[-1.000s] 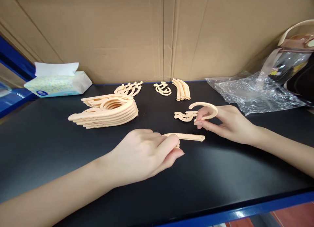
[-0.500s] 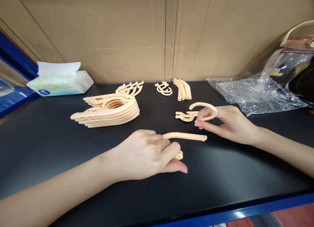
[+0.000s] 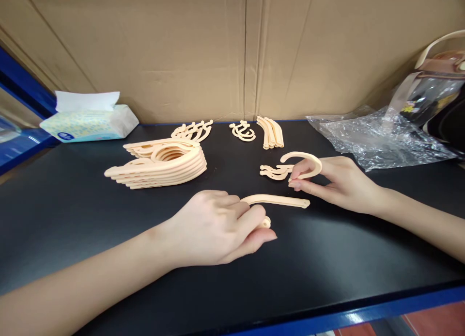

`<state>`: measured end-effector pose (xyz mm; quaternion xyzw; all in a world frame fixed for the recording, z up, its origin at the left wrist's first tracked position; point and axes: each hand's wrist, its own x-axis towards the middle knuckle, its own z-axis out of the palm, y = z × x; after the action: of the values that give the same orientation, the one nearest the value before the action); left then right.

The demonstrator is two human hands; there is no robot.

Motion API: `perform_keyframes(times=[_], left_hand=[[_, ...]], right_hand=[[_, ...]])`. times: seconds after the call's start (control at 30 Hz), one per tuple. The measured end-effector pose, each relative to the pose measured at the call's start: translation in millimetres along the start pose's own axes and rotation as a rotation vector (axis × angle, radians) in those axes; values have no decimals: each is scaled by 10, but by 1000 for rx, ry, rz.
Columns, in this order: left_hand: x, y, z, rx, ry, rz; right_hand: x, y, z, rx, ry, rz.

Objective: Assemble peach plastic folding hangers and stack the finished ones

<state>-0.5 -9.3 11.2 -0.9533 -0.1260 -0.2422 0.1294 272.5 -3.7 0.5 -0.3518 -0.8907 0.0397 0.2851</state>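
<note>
My left hand (image 3: 227, 227) is closed around cream plastic hanger parts near the middle of the table. One hanger arm (image 3: 278, 200) sticks out to the right past the knuckles, and a small round end with a hole (image 3: 267, 222) shows by the thumb. How these parts join is hidden by my fingers. Farther right, my right hand (image 3: 330, 183) pinches a hanger hook (image 3: 315, 167) between thumb and fingers, its curve upward and opening to the left. Just behind those fingertips lie a few small curved hanger pieces (image 3: 272, 173) on the black table (image 3: 327, 282).
A stack of hangers (image 3: 163, 173) lies left of centre. Behind are loose hooks (image 3: 192, 131), more hooks (image 3: 241, 132) and a bundle of hanger arms (image 3: 271, 132). A tissue pack (image 3: 90, 122) stands at left; a clear plastic bag (image 3: 378, 137) and a bottle (image 3: 432, 93) at right.
My left thumb has shifted up slightly, and the hanger arm in that hand has moved a little to the right. My right hand and the hook stay almost still.
</note>
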Motion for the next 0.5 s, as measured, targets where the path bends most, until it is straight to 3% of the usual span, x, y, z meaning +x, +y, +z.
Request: perform_keyframes(times=[0.5], left_hand=[[-20,-18,56,-25,67,-42]], right_hand=[[9,-19,-15,41,-7,21]])
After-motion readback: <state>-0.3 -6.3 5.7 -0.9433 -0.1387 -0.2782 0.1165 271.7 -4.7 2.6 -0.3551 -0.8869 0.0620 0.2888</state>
